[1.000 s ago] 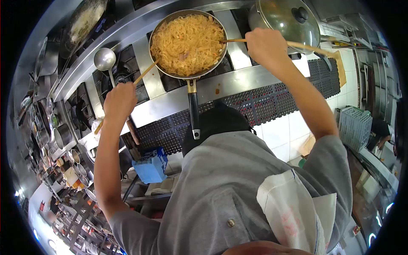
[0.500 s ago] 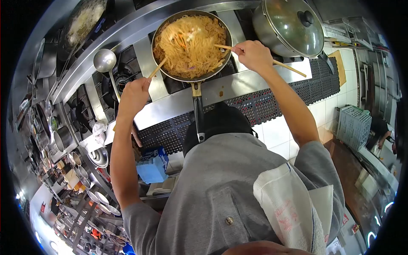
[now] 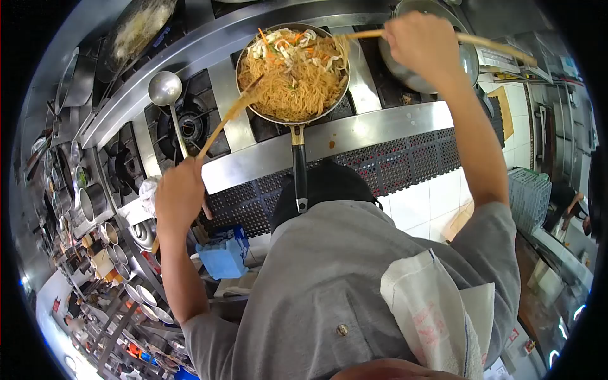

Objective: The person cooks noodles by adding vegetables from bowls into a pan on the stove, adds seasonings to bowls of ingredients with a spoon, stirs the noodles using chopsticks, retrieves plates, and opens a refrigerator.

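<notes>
A frying pan [image 3: 348,81] full of thin brown noodles [image 3: 288,85] sits on the stove, its black handle [image 3: 300,177] pointing at my body. Orange strips and pale pieces lie on top, toward the far side. My left hand [image 3: 180,193], low at the pan's left, is closed around a long wooden chopstick [image 3: 215,137] whose tip is in the noodles with strands clinging to it. Up at the right, my right hand [image 3: 423,47] grips another long wooden chopstick [image 3: 364,34]. Its tip reaches the pan's upper right rim, with some noodles near it.
A lidded pot [image 3: 411,76] stands right of the pan, partly behind my right hand. A ladle [image 3: 166,88] lies across the burners at left. Farther back left is a wok [image 3: 158,41] with bubbling liquid. A black perforated mat [image 3: 405,161] runs along the stove front.
My hands have spread apart, the left down and leftward, the right up and rightward. The noodles have been pulled apart and turned, showing more orange strips and pale pieces.
</notes>
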### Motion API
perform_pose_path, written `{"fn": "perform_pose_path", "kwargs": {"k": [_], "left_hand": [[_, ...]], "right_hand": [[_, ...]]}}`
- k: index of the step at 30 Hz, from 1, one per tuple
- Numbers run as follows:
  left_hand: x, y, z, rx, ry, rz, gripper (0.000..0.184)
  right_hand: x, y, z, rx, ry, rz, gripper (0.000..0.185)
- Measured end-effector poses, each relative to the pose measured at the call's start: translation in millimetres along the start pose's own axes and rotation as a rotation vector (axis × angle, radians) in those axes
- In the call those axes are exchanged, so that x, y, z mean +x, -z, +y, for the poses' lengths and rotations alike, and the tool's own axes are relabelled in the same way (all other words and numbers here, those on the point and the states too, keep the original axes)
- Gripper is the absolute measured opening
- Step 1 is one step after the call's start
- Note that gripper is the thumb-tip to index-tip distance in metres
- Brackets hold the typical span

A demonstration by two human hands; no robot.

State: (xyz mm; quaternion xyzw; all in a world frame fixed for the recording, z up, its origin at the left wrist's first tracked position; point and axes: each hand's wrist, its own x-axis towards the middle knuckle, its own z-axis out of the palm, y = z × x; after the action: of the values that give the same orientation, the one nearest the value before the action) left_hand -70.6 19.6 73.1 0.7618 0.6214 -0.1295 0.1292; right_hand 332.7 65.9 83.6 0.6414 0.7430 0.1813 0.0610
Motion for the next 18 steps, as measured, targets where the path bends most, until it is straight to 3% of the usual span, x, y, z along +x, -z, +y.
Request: {"fn": "perform_pose_path", "kwargs": {"k": [2, 5, 6, 7, 9, 11, 15, 18], "left_hand": [[-10.7, 0.5, 3.7, 0.007, 0.007, -0.029, 0.033], [-9.1, 1.2, 19.0, 0.001, 0.038, -0.083, 0.031], [-3.1, -5.9, 20.8, -0.007, -0.037, -0.093, 0.030], [2.7, -9.4, 23.0, -0.015, -0.111, -0.106, 0.030], [13.3, -8.6, 37.4, -0.030, -0.067, -0.114, 0.029], [18.6, -7.5, 44.4, -0.057, -0.062, -0.063, 0.029], [28.8, 7.0, 51.4, -0.090, -0.023, -0.076, 0.028], [44.5, 8.8, 48.1, -0.084, -0.097, 0.002, 0.028]], "right_hand": [[31.1, -4.5, 5.0, -0.042, 0.141, -0.003, 0.013], [71.9, 6.8, -6.5, -0.009, 0.168, -0.092, 0.012], [78.8, -1.2, -9.6, -0.004, 0.178, -0.092, 0.012], [83.5, -8.3, -16.1, -0.014, 0.285, -0.013, 0.010], [91.1, -15.2, -26.1, -0.017, 0.401, 0.070, 0.010], [79.4, 8.9, -42.2, -0.347, 0.474, -0.051, 0.014], [53.9, 29.2, -34.3, -0.301, 0.421, 0.143, 0.017], [33.1, 34.8, -33.6, -0.102, 0.383, 0.286, 0.007]]}}
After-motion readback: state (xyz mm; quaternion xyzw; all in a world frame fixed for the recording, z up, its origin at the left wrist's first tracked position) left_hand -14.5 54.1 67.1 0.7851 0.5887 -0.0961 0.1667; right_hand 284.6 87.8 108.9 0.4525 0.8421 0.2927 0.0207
